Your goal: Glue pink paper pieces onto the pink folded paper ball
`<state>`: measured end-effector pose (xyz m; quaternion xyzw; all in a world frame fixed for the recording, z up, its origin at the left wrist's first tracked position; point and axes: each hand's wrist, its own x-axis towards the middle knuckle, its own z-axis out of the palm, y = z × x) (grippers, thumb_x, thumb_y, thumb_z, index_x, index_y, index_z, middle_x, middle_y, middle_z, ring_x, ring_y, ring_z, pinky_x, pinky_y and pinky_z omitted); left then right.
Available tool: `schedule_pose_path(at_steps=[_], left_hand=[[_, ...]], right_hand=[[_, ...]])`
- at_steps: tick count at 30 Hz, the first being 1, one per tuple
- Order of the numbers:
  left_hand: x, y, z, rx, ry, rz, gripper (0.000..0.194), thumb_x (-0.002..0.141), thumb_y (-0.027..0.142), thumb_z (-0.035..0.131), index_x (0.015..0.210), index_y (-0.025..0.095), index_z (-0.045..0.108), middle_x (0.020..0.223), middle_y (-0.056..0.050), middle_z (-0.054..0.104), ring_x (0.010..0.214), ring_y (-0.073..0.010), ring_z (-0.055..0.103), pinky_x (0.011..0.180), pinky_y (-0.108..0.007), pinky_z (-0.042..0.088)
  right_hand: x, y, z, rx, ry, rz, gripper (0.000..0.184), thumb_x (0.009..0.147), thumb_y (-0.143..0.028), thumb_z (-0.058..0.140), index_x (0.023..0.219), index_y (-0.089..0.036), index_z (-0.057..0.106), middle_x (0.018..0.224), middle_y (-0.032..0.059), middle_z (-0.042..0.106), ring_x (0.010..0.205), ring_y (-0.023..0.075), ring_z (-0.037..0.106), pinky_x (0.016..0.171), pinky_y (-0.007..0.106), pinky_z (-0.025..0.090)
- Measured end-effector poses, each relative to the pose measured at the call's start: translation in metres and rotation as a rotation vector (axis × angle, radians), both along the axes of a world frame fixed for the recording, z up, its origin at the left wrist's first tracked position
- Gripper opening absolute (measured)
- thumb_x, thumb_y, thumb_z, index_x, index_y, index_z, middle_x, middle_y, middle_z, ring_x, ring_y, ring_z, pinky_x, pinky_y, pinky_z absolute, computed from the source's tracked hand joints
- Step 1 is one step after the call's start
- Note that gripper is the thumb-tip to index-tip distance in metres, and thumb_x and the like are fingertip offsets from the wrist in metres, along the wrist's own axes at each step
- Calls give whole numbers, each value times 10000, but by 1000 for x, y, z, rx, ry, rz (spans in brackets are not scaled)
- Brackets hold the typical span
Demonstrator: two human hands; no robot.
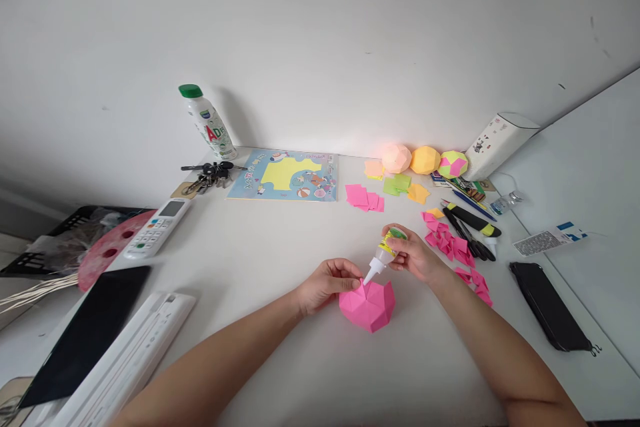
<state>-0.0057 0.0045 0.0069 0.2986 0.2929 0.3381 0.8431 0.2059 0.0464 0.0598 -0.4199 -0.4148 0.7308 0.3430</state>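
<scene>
A partly built pink folded-paper ball [369, 310] rests on the white table, with pointed flaps along its upper rim. My left hand [330, 283] pinches a flap at the ball's upper left. In my right hand [413, 255] is a glue bottle [385, 252], tilted with its white nozzle down at the rim beside my left fingertips. Whether the nozzle touches the paper is hard to tell. Folded pink paper pieces [450, 240] lie to the right of my right hand, partly behind my forearm.
Finished paper balls [425, 160] and loose coloured sheets [365, 197] sit toward the wall. Scissors [470, 237], a cutter [473, 217] and a black pouch [550, 307] are at right. Leftward are a booklet [245, 190], bottle [210, 123], keys [215, 175], remote [157, 230] and black tablet [90, 333].
</scene>
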Motion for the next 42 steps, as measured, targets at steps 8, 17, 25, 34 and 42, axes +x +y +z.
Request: schedule_pose_path(at_steps=[8,17,25,34,42], left_hand=[[0,-1,-1,-4,-4,2,222,575,184,815,743,135,678,713,-28,694,634,-133,621,625,-262,462],[0,0,0,-9,11,8,213,571,185,817,728,137,682,676,-16,675,605,-120,604,598,-245,453],[0,1,-2,-6,8,5,203,582,180,812,733,142,682,687,-13,678,612,-119,607,605,-246,454],[1,0,1,4,5,-9,209,583,192,812,732,139,677,685,-18,681,610,-122,610,606,-249,459],[0,0,-1,2,-3,-4,217,589,194,809,748,134,673,743,-48,711,653,-148,639,637,-272,479]], right_hand=[[2,1,-1,-16,3,59,234,683,-317,707,814,-203,549,516,-77,437,425,51,258,393,183,253],[2,2,-2,-20,34,-10,255,667,-314,720,818,-212,543,513,-88,386,424,54,256,388,183,249],[0,3,-6,-25,33,-3,255,667,-320,725,812,-212,545,518,-89,383,427,54,264,396,181,254],[0,3,-9,-39,31,52,225,679,-320,700,806,-210,550,501,-84,418,417,56,257,395,184,240],[2,3,-11,-77,8,122,238,670,-335,696,816,-207,557,503,-76,441,414,57,271,389,184,237]])
